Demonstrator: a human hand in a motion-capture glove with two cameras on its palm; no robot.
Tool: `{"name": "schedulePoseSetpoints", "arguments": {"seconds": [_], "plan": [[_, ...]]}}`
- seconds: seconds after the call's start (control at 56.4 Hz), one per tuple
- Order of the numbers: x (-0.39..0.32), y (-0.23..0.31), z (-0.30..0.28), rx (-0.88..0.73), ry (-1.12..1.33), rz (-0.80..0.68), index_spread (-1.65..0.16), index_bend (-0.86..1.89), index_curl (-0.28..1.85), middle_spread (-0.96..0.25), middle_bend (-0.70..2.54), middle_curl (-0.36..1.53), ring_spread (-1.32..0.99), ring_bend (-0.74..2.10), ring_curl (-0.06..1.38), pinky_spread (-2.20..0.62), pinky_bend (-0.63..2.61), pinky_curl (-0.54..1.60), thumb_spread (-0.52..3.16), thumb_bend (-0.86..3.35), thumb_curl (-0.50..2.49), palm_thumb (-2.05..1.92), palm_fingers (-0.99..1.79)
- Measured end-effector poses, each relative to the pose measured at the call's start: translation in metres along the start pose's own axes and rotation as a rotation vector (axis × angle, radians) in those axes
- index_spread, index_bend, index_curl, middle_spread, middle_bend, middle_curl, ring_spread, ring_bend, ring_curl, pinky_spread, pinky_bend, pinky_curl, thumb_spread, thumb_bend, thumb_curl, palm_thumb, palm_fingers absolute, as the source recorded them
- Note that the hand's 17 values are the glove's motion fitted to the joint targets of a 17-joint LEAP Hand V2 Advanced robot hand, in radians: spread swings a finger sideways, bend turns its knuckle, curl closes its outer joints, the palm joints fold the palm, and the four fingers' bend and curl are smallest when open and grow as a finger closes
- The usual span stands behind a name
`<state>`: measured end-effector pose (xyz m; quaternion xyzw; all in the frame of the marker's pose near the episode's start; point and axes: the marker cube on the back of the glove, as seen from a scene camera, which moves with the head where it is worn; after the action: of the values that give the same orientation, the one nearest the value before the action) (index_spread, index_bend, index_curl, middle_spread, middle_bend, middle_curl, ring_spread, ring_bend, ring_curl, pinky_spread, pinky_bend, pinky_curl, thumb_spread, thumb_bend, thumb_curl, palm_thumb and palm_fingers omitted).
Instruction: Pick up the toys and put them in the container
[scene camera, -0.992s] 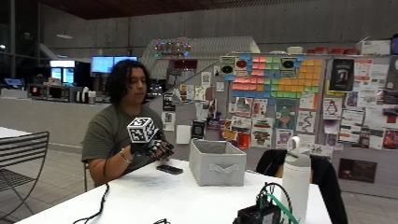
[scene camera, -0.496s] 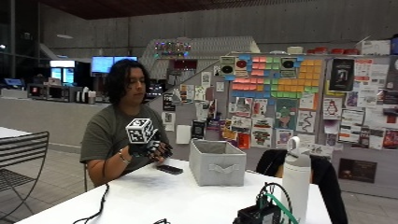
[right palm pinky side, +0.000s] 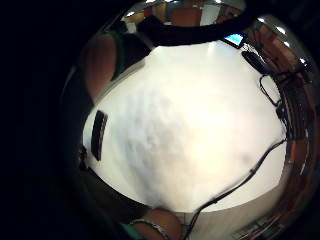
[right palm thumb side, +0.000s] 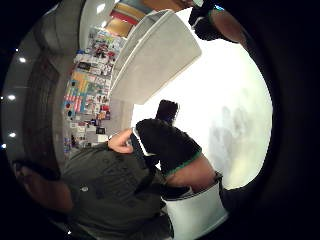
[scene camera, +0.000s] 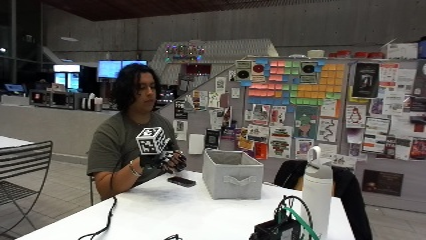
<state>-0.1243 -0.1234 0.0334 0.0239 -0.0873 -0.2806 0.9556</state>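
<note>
Currently the gloved right hand (scene camera: 162, 161) is raised above the table (scene camera: 193, 210), near the person's chest, beside the other hand (scene camera: 178, 161); whether its fingers are curled or straight I cannot tell. It may carry a dark toy, unclear. The grey fabric container (scene camera: 231, 174) stands open-topped on the table, near the hand, with a phone (scene camera: 181, 181) lying between them. Judged early: no toy visibly inside. White tabletop around the container leaves open room; cables (right palm pinky side: 235, 187) run near the edge.

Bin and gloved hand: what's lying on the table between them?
A dark phone lies flat on the table between the gloved hand and the grey bin. The outside view shows it; nothing else sits there.
</note>
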Motion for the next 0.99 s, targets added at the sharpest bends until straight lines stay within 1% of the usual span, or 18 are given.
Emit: {"name": "schedulePoseSetpoints", "arguments": {"seconds": [0.248, 0.425, 0.656, 0.992], "plan": [[0.005, -0.005, 0.009, 0.014, -0.007, -0.003, -0.41, 0.20, 0.46, -0.14, 0.29, 0.40, -0.19, 0.36, 0.22, 0.03, 0.50, 0.32, 1.21, -0.05, 0.21, -0.07, 0.33], [0.016, -0.011, 0.020, -0.025, 0.018, 0.015, -0.41, 0.19, 0.46, -0.15, 0.30, 0.40, -0.21, 0.37, 0.22, 0.03, 0.50, 0.32, 1.23, -0.05, 0.21, -0.07, 0.36], [0.021, -0.016, 0.032, -0.038, 0.043, 0.040, -0.40, 0.19, 0.46, -0.16, 0.29, 0.41, -0.22, 0.37, 0.22, 0.01, 0.51, 0.33, 1.24, -0.04, 0.22, -0.06, 0.37], [0.024, -0.015, 0.039, -0.016, 0.036, 0.042, -0.40, 0.19, 0.46, -0.17, 0.30, 0.42, -0.24, 0.39, 0.23, 0.01, 0.50, 0.33, 1.25, -0.05, 0.22, -0.06, 0.39]]}}
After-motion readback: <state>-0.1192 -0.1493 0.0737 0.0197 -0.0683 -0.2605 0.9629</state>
